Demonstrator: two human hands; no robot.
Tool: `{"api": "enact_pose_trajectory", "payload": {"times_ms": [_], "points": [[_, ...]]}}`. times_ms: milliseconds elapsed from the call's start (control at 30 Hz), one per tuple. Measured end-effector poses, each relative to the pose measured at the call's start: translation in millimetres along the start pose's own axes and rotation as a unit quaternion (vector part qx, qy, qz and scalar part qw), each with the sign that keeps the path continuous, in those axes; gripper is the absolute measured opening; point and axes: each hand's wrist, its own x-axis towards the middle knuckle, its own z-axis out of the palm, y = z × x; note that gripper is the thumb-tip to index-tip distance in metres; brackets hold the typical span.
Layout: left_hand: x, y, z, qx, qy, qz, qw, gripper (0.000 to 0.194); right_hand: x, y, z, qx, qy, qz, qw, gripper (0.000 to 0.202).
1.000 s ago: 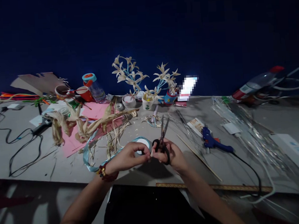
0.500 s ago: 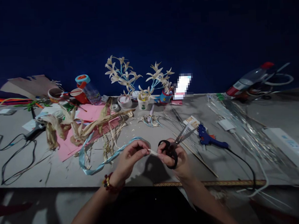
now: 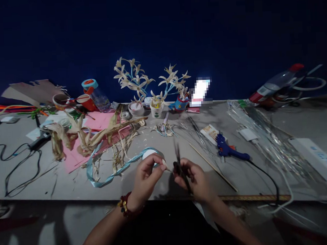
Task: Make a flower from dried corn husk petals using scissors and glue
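Observation:
My left hand [image 3: 149,175] pinches a small pale piece [image 3: 164,163] between thumb and fingers, above the table's near part. Facing it, my right hand [image 3: 194,177] is wrapped round black-handled scissors [image 3: 181,168], whose blurred blades point up and away from me. A small gap lies between the two hands. Behind my left hand lies a light blue ribbon [image 3: 114,178], with a white roll [image 3: 148,153] partly hidden by the fingers. Dried husks [image 3: 85,140] rest on pink paper [image 3: 70,159] to the left.
Pale flowers on blue stems [image 3: 136,80] stand behind a white cup [image 3: 157,110]. To the right are a blue glue gun [image 3: 231,151], a wooden stick [image 3: 214,167], clear plastic strips [image 3: 270,143], a power strip [image 3: 317,159] and a leaning bottle [image 3: 272,85].
The scissors have swung from pointing right to pointing away from me, and their blades look closer together. My hands have parted slightly; the white roll now shows behind my left hand.

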Motion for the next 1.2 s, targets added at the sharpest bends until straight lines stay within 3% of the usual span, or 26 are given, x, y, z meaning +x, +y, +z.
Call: {"api": "enact_pose_trajectory", "payload": {"times_ms": [133, 367, 1200], "points": [[0.5, 6.9, -3.5, 0.062, -0.03, 0.02, 0.997, 0.016, -8.8, -2.3, -12.0, -0.077, -0.089, 0.054, 0.992, 0.049], [2.4, 10.7, -1.8, 0.106, -0.054, 0.067, 0.991, 0.015, -15.5, 5.6, -10.3, -0.082, -0.116, 0.094, 0.985, 0.056], [5.1, 13.3, -7.4, 0.11, -0.067, 0.066, 0.989, 0.014, -14.2, 8.1, -2.5, -0.064, -0.11, 0.12, 0.985, 0.062]]}}
